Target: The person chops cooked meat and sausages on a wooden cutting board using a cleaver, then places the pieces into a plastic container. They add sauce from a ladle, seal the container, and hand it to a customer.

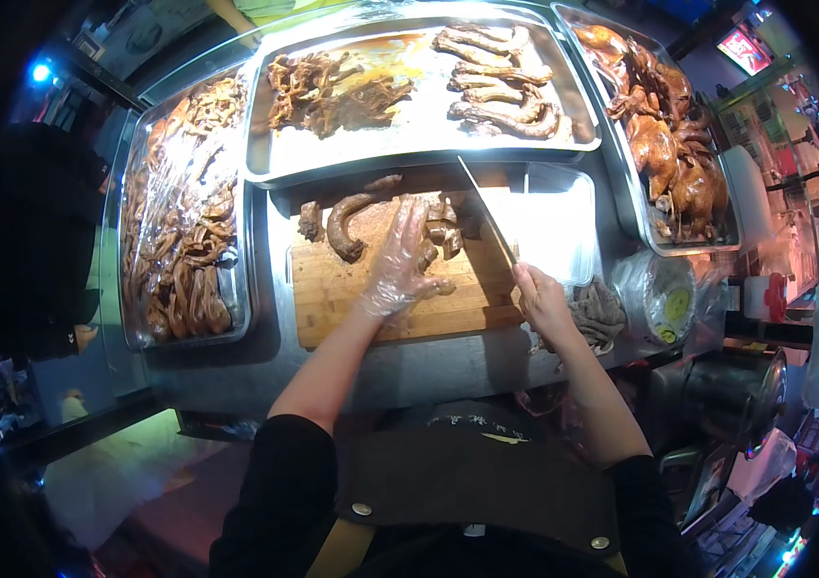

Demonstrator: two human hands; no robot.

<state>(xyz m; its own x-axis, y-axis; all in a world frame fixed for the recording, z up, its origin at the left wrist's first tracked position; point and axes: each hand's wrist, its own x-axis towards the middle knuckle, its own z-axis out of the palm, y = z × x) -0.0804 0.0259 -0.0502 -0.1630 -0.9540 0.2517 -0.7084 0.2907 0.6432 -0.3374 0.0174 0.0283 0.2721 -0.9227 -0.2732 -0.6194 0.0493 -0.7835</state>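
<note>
On a wooden cutting board (351, 311), my left hand (398, 264) wears a clear plastic glove. Its fingers are stretched forward with the thumb apart, beside several chopped pieces of braised neck (444, 233). Whether the fingers touch those pieces I cannot tell. A curved uncut length of neck (341, 225) and a short dark piece (310, 220) lie left of this hand. My bare right hand (543, 300) grips a knife (487, 206), its blade seen nearly edge-on and slanting up over the board's right part. A clear plastic container (564, 224) sits right of the blade.
Behind the board stands a metal tray (424, 141) with braised meat and necks. Film covers a left tray (244, 289) of braised pieces; a right tray (633, 206) holds whole glazed birds. A grey cloth (597, 314) and bagged containers (658, 296) lie right. People stand beyond.
</note>
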